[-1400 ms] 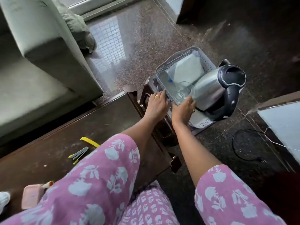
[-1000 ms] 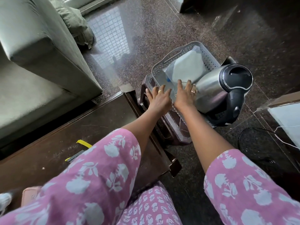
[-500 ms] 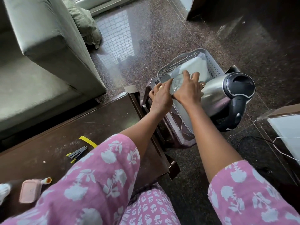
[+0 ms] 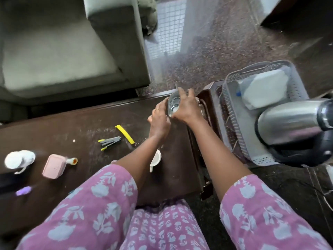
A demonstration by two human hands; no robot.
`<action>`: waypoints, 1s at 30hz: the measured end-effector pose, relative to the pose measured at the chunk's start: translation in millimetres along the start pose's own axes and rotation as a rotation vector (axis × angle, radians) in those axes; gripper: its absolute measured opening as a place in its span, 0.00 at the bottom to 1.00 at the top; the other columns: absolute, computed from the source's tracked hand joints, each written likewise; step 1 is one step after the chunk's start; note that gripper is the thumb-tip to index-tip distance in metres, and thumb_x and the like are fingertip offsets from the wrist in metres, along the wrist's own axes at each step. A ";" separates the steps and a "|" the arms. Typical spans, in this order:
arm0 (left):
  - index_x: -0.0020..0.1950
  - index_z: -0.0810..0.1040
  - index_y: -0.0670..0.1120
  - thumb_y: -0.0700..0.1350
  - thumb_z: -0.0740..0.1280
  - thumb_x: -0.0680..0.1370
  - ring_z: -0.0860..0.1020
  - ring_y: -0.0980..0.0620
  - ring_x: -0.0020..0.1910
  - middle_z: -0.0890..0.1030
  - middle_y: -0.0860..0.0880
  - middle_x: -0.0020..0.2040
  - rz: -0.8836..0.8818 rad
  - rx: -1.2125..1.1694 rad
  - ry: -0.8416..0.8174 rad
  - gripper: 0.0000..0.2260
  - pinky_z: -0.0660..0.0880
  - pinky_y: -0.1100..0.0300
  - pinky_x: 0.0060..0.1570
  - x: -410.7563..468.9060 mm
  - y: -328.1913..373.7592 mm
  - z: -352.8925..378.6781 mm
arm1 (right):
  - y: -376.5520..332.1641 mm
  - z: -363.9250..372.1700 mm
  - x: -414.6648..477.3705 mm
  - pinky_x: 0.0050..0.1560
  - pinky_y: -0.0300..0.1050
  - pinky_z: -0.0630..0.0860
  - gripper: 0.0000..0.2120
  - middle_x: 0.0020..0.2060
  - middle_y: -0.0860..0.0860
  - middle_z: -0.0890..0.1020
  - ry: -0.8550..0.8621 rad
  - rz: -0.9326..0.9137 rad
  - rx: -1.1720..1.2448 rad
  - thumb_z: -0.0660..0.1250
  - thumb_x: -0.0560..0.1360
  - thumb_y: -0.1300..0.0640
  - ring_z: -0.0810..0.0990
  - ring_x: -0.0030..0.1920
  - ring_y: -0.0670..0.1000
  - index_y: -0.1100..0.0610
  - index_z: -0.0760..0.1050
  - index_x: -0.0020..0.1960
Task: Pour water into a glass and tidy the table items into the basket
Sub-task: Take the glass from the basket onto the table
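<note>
Head camera looks down as we hold a clear glass (image 4: 174, 105) over the far right corner of the dark table (image 4: 90, 127). Our right hand (image 4: 187, 110) wraps around it; our left hand (image 4: 159, 121) cups its left side. To the right, a grey basket (image 4: 295, 91) holds a steel kettle (image 4: 288, 125).

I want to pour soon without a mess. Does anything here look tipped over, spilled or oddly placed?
Yes: the steel kettle lies tilted on its side across the grey basket, not upright. Pale specks dust the dark table. The glass is upright between both hands.
</note>
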State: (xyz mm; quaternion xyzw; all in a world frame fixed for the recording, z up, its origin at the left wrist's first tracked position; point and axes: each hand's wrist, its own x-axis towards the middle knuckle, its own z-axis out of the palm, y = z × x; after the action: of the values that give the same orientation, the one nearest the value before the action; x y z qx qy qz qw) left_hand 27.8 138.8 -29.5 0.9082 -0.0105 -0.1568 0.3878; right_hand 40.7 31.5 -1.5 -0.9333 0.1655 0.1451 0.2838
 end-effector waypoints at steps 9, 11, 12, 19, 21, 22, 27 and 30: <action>0.73 0.56 0.44 0.32 0.56 0.73 0.59 0.50 0.72 0.59 0.45 0.73 -0.130 -0.155 -0.122 0.29 0.54 0.66 0.66 1.7 -74.7 -1.9 | -5.2 86.5 21.5 0.62 0.54 0.71 0.51 0.66 0.57 0.62 -0.143 -0.084 -0.034 0.77 0.61 0.59 0.68 0.63 0.62 0.61 0.50 0.73; 0.74 0.55 0.44 0.32 0.56 0.73 0.60 0.50 0.72 0.58 0.45 0.74 -0.161 -0.168 -0.118 0.29 0.55 0.64 0.67 1.9 -79.1 -2.3 | -5.5 94.6 24.4 0.62 0.54 0.71 0.49 0.66 0.57 0.62 -0.146 -0.105 -0.043 0.77 0.61 0.60 0.68 0.63 0.62 0.61 0.52 0.73; 0.74 0.55 0.44 0.32 0.56 0.73 0.60 0.49 0.72 0.58 0.45 0.74 -0.178 -0.173 -0.116 0.30 0.56 0.61 0.68 1.9 -80.1 -2.0 | -5.8 97.8 25.9 0.62 0.54 0.71 0.48 0.66 0.57 0.62 -0.148 -0.113 -0.042 0.77 0.61 0.60 0.68 0.63 0.62 0.61 0.52 0.73; 0.75 0.52 0.43 0.31 0.55 0.73 0.58 0.48 0.73 0.55 0.44 0.75 -0.235 -0.161 -0.127 0.31 0.55 0.59 0.70 6.1 -88.8 -0.7 | -9.4 111.1 30.4 0.60 0.53 0.71 0.45 0.66 0.56 0.62 -0.142 -0.139 -0.033 0.75 0.63 0.61 0.66 0.63 0.61 0.60 0.53 0.72; 0.75 0.51 0.43 0.30 0.55 0.73 0.57 0.48 0.73 0.55 0.44 0.75 -0.234 -0.163 -0.135 0.31 0.54 0.58 0.71 6.5 -90.6 -0.5 | -9.0 113.3 29.5 0.60 0.53 0.72 0.45 0.67 0.56 0.61 -0.129 -0.146 -0.034 0.75 0.63 0.61 0.65 0.64 0.61 0.59 0.53 0.72; 0.75 0.51 0.43 0.30 0.55 0.73 0.56 0.48 0.74 0.55 0.44 0.75 -0.234 -0.162 -0.136 0.31 0.54 0.58 0.71 6.4 -91.7 -0.3 | -8.8 114.4 29.2 0.61 0.53 0.71 0.45 0.68 0.56 0.61 -0.124 -0.149 -0.034 0.75 0.63 0.62 0.65 0.65 0.61 0.59 0.53 0.73; 0.74 0.56 0.45 0.30 0.54 0.73 0.60 0.49 0.72 0.60 0.44 0.74 -0.265 -0.166 -0.058 0.29 0.56 0.59 0.69 3.3 -91.9 0.4 | -7.0 113.7 25.7 0.64 0.56 0.70 0.46 0.71 0.55 0.57 -0.146 -0.137 -0.022 0.74 0.65 0.63 0.60 0.68 0.61 0.56 0.51 0.74; 0.72 0.62 0.44 0.28 0.53 0.71 0.64 0.47 0.70 0.64 0.44 0.71 -0.340 -0.213 0.070 0.29 0.59 0.55 0.71 5.1 -82.9 -1.6 | -2.4 107.1 21.5 0.65 0.55 0.67 0.46 0.73 0.55 0.54 -0.122 -0.117 -0.015 0.72 0.66 0.65 0.58 0.69 0.61 0.56 0.47 0.75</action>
State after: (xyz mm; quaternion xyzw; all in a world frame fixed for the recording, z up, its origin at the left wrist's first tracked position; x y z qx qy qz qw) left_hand 24.7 197.2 -88.6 0.8558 0.1732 -0.1884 0.4496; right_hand 42.2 90.4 -93.6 -0.9329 0.0920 0.1861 0.2941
